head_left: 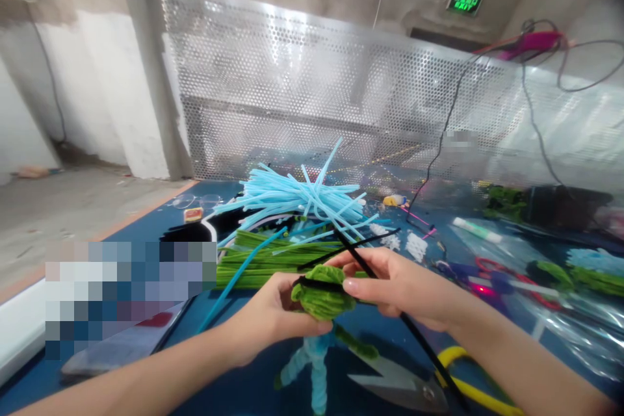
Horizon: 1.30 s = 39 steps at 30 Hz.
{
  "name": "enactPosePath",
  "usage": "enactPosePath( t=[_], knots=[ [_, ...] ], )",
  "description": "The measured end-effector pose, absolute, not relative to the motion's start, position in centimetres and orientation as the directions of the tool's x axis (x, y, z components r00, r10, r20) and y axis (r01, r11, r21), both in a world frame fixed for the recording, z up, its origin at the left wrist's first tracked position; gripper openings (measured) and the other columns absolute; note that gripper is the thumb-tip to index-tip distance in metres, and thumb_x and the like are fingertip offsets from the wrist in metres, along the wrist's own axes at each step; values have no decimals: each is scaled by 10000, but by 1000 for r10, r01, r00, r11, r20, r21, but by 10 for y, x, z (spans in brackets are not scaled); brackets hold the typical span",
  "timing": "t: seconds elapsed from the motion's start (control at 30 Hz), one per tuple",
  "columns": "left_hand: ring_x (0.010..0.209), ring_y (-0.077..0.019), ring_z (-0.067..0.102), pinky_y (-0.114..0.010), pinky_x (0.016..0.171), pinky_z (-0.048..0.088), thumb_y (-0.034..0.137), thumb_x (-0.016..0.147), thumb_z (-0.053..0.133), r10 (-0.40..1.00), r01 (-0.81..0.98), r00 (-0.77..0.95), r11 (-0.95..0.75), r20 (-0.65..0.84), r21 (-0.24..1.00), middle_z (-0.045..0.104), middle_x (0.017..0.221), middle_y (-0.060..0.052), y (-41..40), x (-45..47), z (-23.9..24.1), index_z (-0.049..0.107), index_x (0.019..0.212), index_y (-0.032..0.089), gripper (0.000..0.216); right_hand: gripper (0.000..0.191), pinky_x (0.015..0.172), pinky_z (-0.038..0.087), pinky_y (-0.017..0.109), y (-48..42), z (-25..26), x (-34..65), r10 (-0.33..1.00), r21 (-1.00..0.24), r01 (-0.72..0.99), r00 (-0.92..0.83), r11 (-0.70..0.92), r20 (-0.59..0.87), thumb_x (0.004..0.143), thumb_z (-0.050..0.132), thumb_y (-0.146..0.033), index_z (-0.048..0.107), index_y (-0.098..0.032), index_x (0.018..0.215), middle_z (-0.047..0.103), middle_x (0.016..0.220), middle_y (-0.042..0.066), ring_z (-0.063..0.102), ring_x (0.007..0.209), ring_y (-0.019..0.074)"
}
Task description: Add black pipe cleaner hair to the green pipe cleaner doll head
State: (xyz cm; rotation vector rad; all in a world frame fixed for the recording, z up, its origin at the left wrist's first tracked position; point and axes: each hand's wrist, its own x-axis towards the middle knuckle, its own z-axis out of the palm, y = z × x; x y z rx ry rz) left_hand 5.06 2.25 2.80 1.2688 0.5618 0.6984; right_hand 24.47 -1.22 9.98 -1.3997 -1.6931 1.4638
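My left hand (266,312) is closed around a pipe-cleaner figure (324,305) with a coiled green head. Its light blue limbs and a short green piece hang below my fingers. My right hand (394,283) pinches a black pipe cleaner (424,341) at the head's right side. A black strip lies across the green coils; whether it is the same piece as the long diagonal length, I cannot tell. Beneath my right forearm lie scissors (402,383) with yellow handles, blades toward the figure.
Behind my hands lie green pipe cleaners (238,266) and a loose pile of light blue ones (297,192). Eyeglasses (197,200) rest at the back left. On the right are clear plastic bags (580,331) and a glue stick (476,230). A perforated metal panel (292,78) stands behind the table.
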Motion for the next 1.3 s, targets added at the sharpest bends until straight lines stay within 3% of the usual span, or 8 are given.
enactPosePath(
  t=[0.2, 0.4, 0.73, 0.83, 0.93, 1.07, 1.2, 1.3],
  knots=[
    [601, -112, 506, -203, 561, 406, 156, 599, 779, 782, -115, 622, 51, 32, 992, 605, 705, -1, 24, 55, 23, 714, 837, 136, 247, 298, 408, 225, 148, -9, 94, 244, 917, -927, 370, -348, -58, -197, 827, 605, -300, 609, -216, 1113, 531, 914, 14, 350, 570, 48],
    [837, -179, 581, -222, 712, 457, 167, 589, 785, 817, -91, 568, -54, 96, 994, 595, 941, -27, 24, 58, 17, 690, 817, 161, 246, 252, 601, 416, 218, -8, 87, 244, 926, -909, 401, -374, 118, -44, 795, 651, -280, 664, -205, 1036, 533, 750, -22, 485, 679, 104],
    [817, -178, 609, -230, 710, 478, 224, 672, 777, 800, -5, 558, -261, 219, 965, 645, 881, -38, 23, 55, 38, 690, 880, 167, 233, 362, 464, 241, 238, -3, 105, 267, 933, -748, 580, -63, 323, 354, 950, 382, -462, 606, -212, 1086, 367, 626, -54, 310, 514, 90],
    [747, -171, 628, -237, 665, 500, 193, 621, 806, 703, -20, 711, -24, 31, 1000, 696, 838, -33, 29, 48, 37, 706, 915, 182, 310, 326, 476, 280, 243, -12, 109, 267, 874, -564, 716, -134, 412, 467, 973, 347, -398, 588, -206, 1079, 365, 550, -62, 358, 495, 100],
    [786, -183, 652, -239, 692, 513, 158, 515, 851, 695, -64, 715, 173, -76, 983, 726, 848, -29, 33, 42, 24, 719, 911, 196, 418, 245, 468, 308, 253, -20, 107, 263, 725, -157, 857, -302, 491, 619, 972, 337, -257, 543, -192, 1087, 394, 517, -66, 382, 448, 106],
    [846, -223, 664, -284, 737, 526, 213, 516, 856, 715, -84, 698, 139, -41, 987, 738, 884, -40, 31, 42, 21, 732, 907, 213, 410, 238, 585, 420, 298, -20, 105, 264, 523, 327, 821, -556, 468, 646, 891, 390, -62, 599, -152, 959, 560, 677, 32, 544, 651, 177],
    [790, -201, 651, -261, 697, 520, 248, 660, 767, 678, 25, 733, -93, 45, 995, 718, 880, -31, 30, 44, 49, 732, 906, 222, 249, 313, 772, 488, 334, -24, 90, 277, 517, 148, 847, -440, 510, 734, 902, 389, -36, 567, -145, 1134, 639, 909, 90, 601, 873, 197],
    [755, -169, 617, -214, 656, 481, 199, 682, 701, 572, 197, 804, -516, 164, 833, 645, 978, -39, 30, 41, 69, 735, 809, 190, 131, 348, 713, 491, 338, -34, 64, 289, 452, 65, 817, -381, 573, 806, 886, 437, -33, 557, -186, 1175, 647, 863, 66, 599, 767, 178]
  ],
)
